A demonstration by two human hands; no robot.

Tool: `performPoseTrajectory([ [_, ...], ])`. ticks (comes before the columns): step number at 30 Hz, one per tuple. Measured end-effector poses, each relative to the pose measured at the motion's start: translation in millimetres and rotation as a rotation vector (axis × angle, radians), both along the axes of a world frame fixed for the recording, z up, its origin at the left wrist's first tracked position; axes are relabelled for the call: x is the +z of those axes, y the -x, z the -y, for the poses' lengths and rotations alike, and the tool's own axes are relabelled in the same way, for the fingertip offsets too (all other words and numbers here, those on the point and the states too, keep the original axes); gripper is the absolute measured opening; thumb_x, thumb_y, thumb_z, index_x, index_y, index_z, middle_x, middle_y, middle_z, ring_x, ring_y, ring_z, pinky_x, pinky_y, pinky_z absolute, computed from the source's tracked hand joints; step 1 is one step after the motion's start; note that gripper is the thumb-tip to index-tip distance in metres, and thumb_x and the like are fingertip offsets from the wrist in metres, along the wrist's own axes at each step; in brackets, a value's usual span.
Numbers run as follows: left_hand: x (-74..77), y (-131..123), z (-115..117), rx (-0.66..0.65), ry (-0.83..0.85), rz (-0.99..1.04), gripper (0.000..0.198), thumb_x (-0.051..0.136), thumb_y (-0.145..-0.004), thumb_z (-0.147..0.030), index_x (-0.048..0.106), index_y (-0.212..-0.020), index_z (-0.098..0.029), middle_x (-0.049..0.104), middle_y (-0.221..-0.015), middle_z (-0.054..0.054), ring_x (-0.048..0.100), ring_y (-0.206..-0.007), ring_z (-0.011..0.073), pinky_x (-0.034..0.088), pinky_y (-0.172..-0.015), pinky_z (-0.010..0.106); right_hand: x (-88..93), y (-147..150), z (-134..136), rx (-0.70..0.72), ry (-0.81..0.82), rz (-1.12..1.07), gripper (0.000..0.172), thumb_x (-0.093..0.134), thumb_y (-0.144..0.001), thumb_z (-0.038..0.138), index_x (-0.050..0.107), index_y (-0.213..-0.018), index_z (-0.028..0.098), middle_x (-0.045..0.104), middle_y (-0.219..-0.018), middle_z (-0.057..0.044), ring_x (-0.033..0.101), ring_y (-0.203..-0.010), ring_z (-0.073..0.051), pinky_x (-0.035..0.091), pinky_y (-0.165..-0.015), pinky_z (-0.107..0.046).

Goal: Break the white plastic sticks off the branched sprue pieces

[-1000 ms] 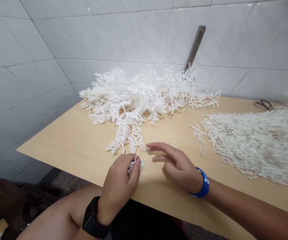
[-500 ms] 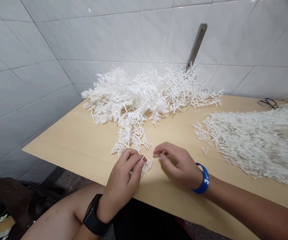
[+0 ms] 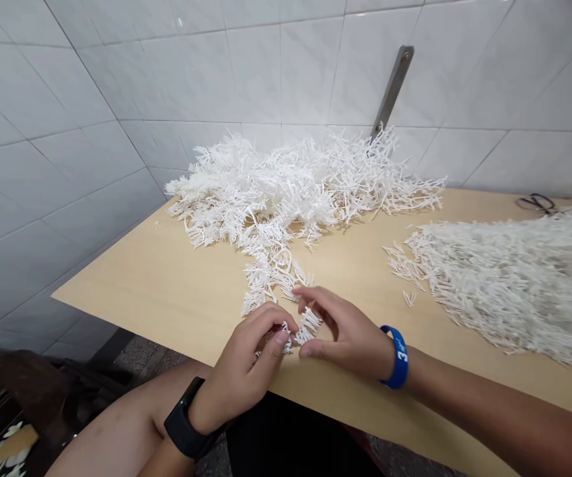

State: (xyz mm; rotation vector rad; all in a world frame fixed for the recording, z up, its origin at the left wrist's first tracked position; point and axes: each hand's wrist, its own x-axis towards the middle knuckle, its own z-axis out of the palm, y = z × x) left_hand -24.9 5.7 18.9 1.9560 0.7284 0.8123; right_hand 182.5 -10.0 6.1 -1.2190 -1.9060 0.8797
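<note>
White bristled sprig (image 3: 286,339) found at the near side of the tan tabletop (image 3: 131,291). Left hand (image 3: 253,361): thumb and fingers pinched on the sprig. Right hand (image 3: 348,331): fingers curved and parted around a white tuft (image 3: 309,324) just beside the sprig; whether they grip the tuft, or tuft and sprig are joined, cannot be told.

Taking the sprig as clock centre: tangled white pile (image 3: 286,185) at twelve o'clock, a strand trailing close to the hands. Heap of loose bristles (image 3: 514,285) toward three o'clock, small stray cluster (image 3: 409,298) between it and the right hand. Dark looped item (image 3: 537,203) at two o'clock. Metal bar (image 3: 394,86) against tiled wall (image 3: 305,66) at one o'clock.
</note>
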Motion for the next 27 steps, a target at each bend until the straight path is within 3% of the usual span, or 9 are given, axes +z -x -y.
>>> performPoseTrajectory([
  [3,1.5,-0.8,1.1,-0.021,-0.030,-0.006,0.016,0.041,-0.098,-0.020,0.056,-0.098,-0.022,0.057,-0.094,0.004,0.054,-0.090,0.0172,0.042,-0.081,0.030,5.3,2.7,0.0,0.129,-0.057,0.066,0.040,0.059,-0.087,0.057,0.064,-0.094,0.018,0.064,-0.086,-0.005,0.056,-0.078,-0.018,0.044,-0.074,-0.031],
  [5,1.9,-1.0,1.5,-0.016,-0.039,-0.010,0.014,0.041,-0.098,-0.019,0.056,-0.098,-0.021,0.057,-0.094,0.004,0.053,-0.090,0.0172,0.041,-0.081,0.030,7.1,3.7,-0.2,0.157,-0.079,0.097,0.039,0.052,-0.092,0.054,0.063,-0.081,0.018,0.063,-0.076,-0.004,0.056,-0.073,-0.017,0.042,-0.070,-0.030],
  [8,1.3,-0.5,1.8,-0.023,-0.052,-0.009,0.010,0.045,-0.096,-0.019,0.054,-0.098,-0.021,0.056,-0.096,0.004,0.053,-0.092,0.0175,0.042,-0.083,0.031,8.1,2.5,-1.2,0.165,-0.045,0.107,0.040,0.054,-0.091,0.055,0.064,-0.082,0.018,0.064,-0.076,-0.004,0.057,-0.073,-0.017,0.042,-0.071,-0.030],
  [14,-0.6,0.6,5.1,-0.115,-0.101,0.020,0.014,0.046,-0.092,-0.011,0.053,-0.097,-0.021,0.054,-0.094,0.004,0.053,-0.091,0.0175,0.043,-0.080,0.031,13.8,-5.3,-6.5,0.247,0.151,0.077,0.053,0.065,-0.080,0.061,0.060,-0.112,0.020,0.065,-0.088,0.000,0.057,-0.074,-0.015,0.041,-0.068,-0.027],
  [19,-0.6,0.5,8.0,-0.148,-0.143,0.015,0.018,0.045,-0.091,-0.005,0.054,-0.095,-0.020,0.053,-0.093,0.005,0.052,-0.088,0.0162,0.043,-0.078,0.030,15.5,0.1,-4.7,0.325,0.040,0.224,0.039,0.059,-0.087,0.057,0.066,-0.083,0.019,0.065,-0.075,0.000,0.057,-0.077,-0.016,0.037,-0.076,-0.031],
  [23,-0.3,0.1,7.6,-0.160,-0.122,0.030,0.018,0.042,-0.092,-0.007,0.053,-0.093,-0.020,0.053,-0.089,0.005,0.052,-0.086,0.0165,0.044,-0.077,0.031,11.2,7.5,0.7,0.212,-0.011,0.311,0.037,0.052,-0.094,0.052,0.063,-0.084,0.018,0.067,-0.078,-0.002,0.057,-0.078,-0.017,0.032,-0.073,-0.031],
  [27,-1.1,1.1,6.4,-0.160,-0.116,0.052,0.017,0.042,-0.093,-0.009,0.054,-0.095,-0.020,0.053,-0.091,0.005,0.053,-0.087,0.0167,0.045,-0.078,0.031,5.1,8.4,2.4,0.251,-0.095,0.360,0.034,0.044,-0.100,0.040,0.061,-0.080,0.018,0.066,-0.078,-0.002,0.055,-0.078,-0.017,0.030,-0.071,-0.031],
])
